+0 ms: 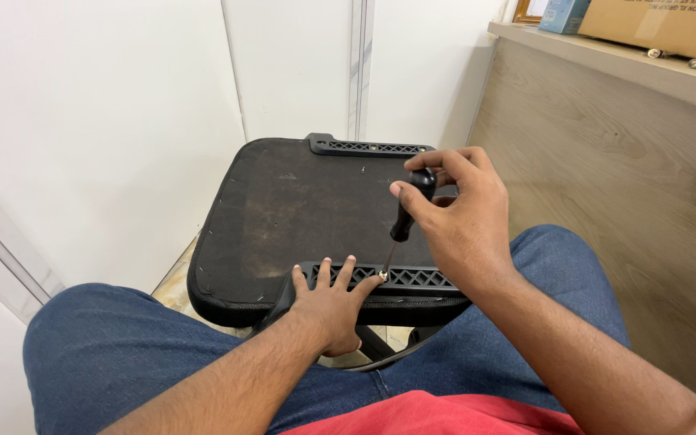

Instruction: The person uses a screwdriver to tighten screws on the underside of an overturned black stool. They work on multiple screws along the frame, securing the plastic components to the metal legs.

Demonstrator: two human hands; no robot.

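Black plastic and dark fabric make up the upturned chair seat (283, 209), which is propped across the person's denim-clad knees, between a white wall and a wood-grain panel. A screwdriver (407, 216) is gripped at its black handle by the right hand (461, 213), the fingers curled closed round the rounded top and the thumb pressed against its side. The tool's long axis is tilted: the handle lies up and to the right, and the thin shaft runs down and to the left to a small metal screw (382, 275) set in the lattice bracket (412, 279) along the seat's near edge. The tip is seen touching the screw, though how deep it sits cannot be told. The left hand (328, 302) is laid flat over the bracket's left end, fingers spread and extended, nothing clasped; its index fingertip rests just beside the screw, on the screw's left. A second lattice bracket (372, 147) is fixed at the seat's far edge, well apart from both hands.
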